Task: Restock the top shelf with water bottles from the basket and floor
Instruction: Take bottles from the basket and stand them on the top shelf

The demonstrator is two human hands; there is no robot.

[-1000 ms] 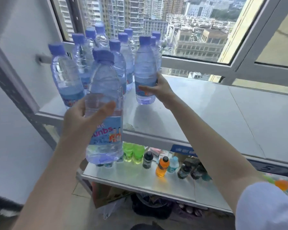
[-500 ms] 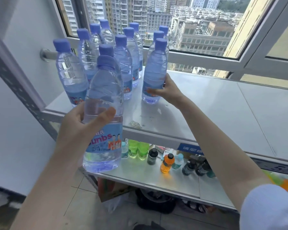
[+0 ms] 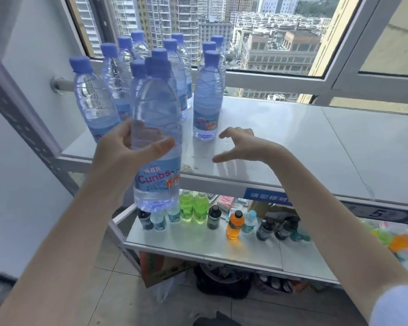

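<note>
Head view, single camera.

The left hand grips a clear plastic water bottle with a blue cap and a blue "Cunbs" label around its middle, thumb laid across the front just above the label. The bottle is upright and held in the air in front of the front edge of the pale grey top shelf, at the shelf's left end; it does not rest on any surface.

The right hand holds nothing. Its fingers are loosely curved and the thumb spread (blurred at the fingertips). It hovers over the front part of the top shelf.

A standing water bottle of the same make is on the top shelf just left of the right hand, apart from it. Behind and to its left stands a cluster of matching blue-capped bottles, close together at the shelf's back left corner by the window.

On the lower grey shelf stands a row of small bottles: two green ones, an orange one with a black cap, and several dark and pale ones. A blue printed strip is fixed to the top shelf's front edge. A white sleeve shows at the right arm.
</note>
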